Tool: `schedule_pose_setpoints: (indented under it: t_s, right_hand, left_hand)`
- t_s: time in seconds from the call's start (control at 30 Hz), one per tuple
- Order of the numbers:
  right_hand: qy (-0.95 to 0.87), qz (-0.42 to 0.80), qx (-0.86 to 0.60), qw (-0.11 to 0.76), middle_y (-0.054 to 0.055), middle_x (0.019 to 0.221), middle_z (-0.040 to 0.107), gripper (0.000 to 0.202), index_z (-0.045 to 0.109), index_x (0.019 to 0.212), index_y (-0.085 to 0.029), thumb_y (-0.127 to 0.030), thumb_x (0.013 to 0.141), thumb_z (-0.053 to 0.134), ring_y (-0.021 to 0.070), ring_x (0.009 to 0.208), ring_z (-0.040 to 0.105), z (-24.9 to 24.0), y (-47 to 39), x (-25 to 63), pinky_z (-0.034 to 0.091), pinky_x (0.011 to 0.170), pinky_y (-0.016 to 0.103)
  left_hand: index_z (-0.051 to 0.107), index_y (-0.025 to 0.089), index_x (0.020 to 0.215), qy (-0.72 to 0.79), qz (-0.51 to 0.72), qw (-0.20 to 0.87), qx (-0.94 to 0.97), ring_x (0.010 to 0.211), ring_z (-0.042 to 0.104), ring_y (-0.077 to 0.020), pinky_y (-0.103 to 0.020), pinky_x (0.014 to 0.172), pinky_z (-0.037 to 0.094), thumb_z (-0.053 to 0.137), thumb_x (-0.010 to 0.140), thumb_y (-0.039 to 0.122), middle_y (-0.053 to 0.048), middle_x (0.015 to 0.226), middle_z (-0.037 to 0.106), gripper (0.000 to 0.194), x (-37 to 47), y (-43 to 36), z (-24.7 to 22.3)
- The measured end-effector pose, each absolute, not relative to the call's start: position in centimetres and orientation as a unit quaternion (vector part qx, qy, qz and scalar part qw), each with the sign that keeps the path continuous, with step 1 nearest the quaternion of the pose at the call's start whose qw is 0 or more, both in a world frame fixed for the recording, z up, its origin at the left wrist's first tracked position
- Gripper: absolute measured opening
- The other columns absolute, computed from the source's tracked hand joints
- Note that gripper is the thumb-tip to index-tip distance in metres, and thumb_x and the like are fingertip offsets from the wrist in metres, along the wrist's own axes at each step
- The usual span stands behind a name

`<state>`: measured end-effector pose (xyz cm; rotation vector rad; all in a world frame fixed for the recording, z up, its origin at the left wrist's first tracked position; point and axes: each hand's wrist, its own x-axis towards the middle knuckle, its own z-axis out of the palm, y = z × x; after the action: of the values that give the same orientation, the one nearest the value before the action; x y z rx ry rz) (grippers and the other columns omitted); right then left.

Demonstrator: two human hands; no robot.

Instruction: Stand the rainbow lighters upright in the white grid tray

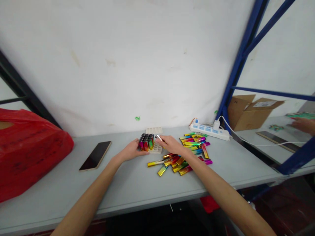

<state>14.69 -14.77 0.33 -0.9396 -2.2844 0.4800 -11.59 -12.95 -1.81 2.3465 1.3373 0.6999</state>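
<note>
A pale tray with round holes [157,149] stands on the table, its left part filled with upright shiny rainbow-coloured sticks with black tops [146,143], which look like lighters. My left hand [131,150] grips the tray's left side, thumb along the front and fingers behind, partly hidden. Over the tray's right part, my right hand [169,144] pinches one slim lighter-like stick [160,139] with a silvery shine, tilted, its tip near the standing ones. Beside and under my right forearm lies a loose pile of the same metallic sticks [175,160].
A second pale tray [154,130] lies behind, against the wall. Left are a phone [95,156] and a red plastic bag [31,150]. A power strip [210,130] with cables, a blue rack post [237,62] and a cardboard box [253,113] stand right. Another person's hand [304,125] shows far right.
</note>
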Motion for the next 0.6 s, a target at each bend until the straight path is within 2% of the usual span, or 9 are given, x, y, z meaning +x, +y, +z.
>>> schedule_pose_setpoints:
  t_s: [0.1, 0.2, 0.43, 0.5, 0.6]
  right_hand:
    - [-0.841, 0.260, -0.364, 0.305, -0.003, 0.068, 0.058, 0.033, 0.047, 0.082, -0.020, -0.040, 0.105, 0.034, 0.0111, 0.058, 0.051, 0.2, -15.1, 14.6, 0.037, 0.063, 0.023]
    - [-0.830, 0.257, -0.373, 0.326, -0.005, 0.067, 0.054, 0.029, 0.044, 0.084, -0.022, -0.041, 0.104, 0.038, 0.0111, 0.058, 0.048, 0.0, -15.1, 14.3, 0.034, 0.059, 0.022]
    - [-0.797, 0.177, -0.421, 0.396, -0.006, 0.055, 0.036, 0.050, 0.040, 0.061, -0.019, -0.054, 0.097, 0.043, 0.0095, 0.055, 0.032, -0.9, -15.2, 12.9, 0.022, 0.055, 0.024]
    - [-0.783, 0.154, -0.441, 0.410, -0.006, 0.053, 0.033, 0.050, 0.039, 0.058, -0.019, -0.051, 0.095, 0.047, 0.0091, 0.054, 0.029, -1.0, -15.4, 12.7, 0.019, 0.054, 0.025]
    - [-0.768, 0.141, -0.461, 0.421, -0.006, 0.051, 0.035, 0.042, 0.040, 0.056, -0.019, -0.040, 0.091, 0.050, 0.0088, 0.052, 0.029, -1.1, -15.3, 12.6, 0.019, 0.054, 0.026]
  left_hand:
    - [0.069, 0.018, 0.098, 0.473, 0.243, 0.178, 0.828, 0.089, 0.065, -0.0283, -0.037, 0.080, 0.053, 0.076, 0.060, 0.067, -0.007, 0.095, 0.071, 0.063, -11.5, -12.9, -1.8]
    - [0.069, 0.018, 0.098, 0.472, 0.235, 0.178, 0.831, 0.089, 0.065, -0.0277, -0.037, 0.080, 0.053, 0.075, 0.062, 0.068, -0.007, 0.096, 0.071, 0.061, -11.5, -13.0, -1.8]
    - [0.069, 0.018, 0.099, 0.472, 0.238, 0.174, 0.831, 0.087, 0.064, -0.0267, -0.038, 0.081, 0.053, 0.075, 0.063, 0.067, -0.007, 0.097, 0.070, 0.061, -11.6, -13.1, -1.7]
    - [0.069, 0.019, 0.100, 0.474, 0.237, 0.177, 0.829, 0.086, 0.063, -0.0266, -0.038, 0.081, 0.053, 0.076, 0.062, 0.066, -0.007, 0.098, 0.070, 0.061, -11.6, -13.1, -1.7]
    - [0.069, 0.019, 0.101, 0.469, 0.235, 0.178, 0.832, 0.088, 0.063, -0.0270, -0.039, 0.083, 0.052, 0.076, 0.063, 0.065, -0.007, 0.099, 0.069, 0.060, -11.5, -13.1, -1.6]
